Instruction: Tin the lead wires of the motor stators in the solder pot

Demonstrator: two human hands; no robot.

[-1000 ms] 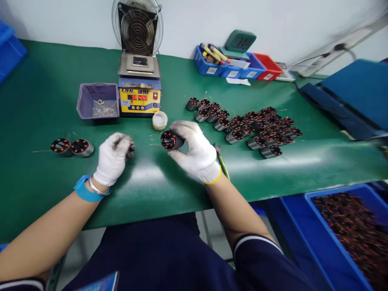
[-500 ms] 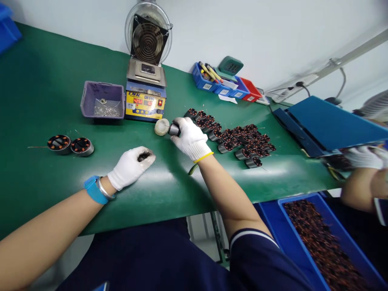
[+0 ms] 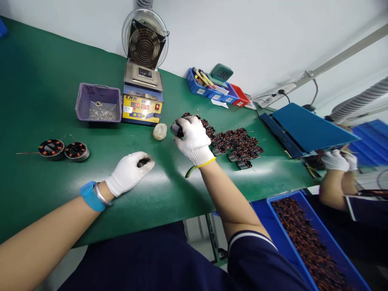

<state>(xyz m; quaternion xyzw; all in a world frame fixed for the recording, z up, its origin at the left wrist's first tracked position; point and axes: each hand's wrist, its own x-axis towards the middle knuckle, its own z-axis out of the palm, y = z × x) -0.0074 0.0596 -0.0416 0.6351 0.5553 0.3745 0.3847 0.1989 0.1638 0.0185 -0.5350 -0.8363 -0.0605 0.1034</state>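
My right hand point(image 3: 195, 139), in a white glove with a yellow cuff edge, grips a motor stator point(image 3: 176, 129) tilted on its side, its bare metal wall facing left. Just left of it, apart, sits a small round whitish pot point(image 3: 159, 131). My left hand point(image 3: 130, 173), also gloved, rests on the green table with fingers curled and thumb drawn in to them. Its fingertips are stained dark, and whatever they may hold is hidden. Two stators point(image 3: 77, 152) with black and copper tops stand at the left, one with a wire sticking out.
A solder pot unit point(image 3: 142, 106) with lit digits stands before a round fan point(image 3: 146, 43). Beside it is a purple bin point(image 3: 98, 103) with metal scraps. Many stators point(image 3: 238, 145) cluster right. A blue tray point(image 3: 298, 226) holds copper-wound parts. A co-worker's gloved hands point(image 3: 335, 161) are far right.
The view has shifted, bringing more of the right side in. My right hand has drawn the stator slightly farther from the whitish pot. My left hand keeps its curled pose.
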